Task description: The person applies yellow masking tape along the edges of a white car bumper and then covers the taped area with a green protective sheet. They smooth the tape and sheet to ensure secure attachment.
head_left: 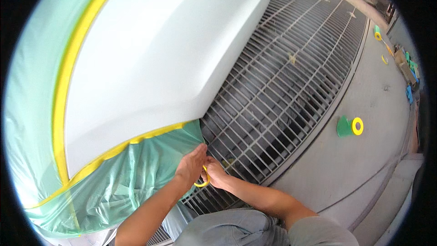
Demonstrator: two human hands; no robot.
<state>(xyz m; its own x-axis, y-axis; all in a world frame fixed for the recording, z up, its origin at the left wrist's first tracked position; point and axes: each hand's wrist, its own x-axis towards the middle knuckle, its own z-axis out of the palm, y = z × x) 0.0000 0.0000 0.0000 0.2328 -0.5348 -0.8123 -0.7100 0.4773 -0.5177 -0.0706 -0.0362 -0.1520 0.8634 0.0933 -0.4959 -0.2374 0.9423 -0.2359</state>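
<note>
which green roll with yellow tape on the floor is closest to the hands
The green masking-film roll lying on the concrete just right of the floor grate; the other roll lies much farther off, near the clutter at the far edge.

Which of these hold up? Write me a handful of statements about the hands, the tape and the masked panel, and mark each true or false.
1. Both hands meet at the lower corner of the white panel. True: the left hand and right hand touch there.
2. The film below the panel is red. False: it is pale green.
3. Yellow tape borders the white panel. True.
4. A green roll with a yellow end lies on the metal grate. False: it lies on the concrete floor beside the grate.
5. The hands are empty. False: a yellow tape ring sits between them.
</note>
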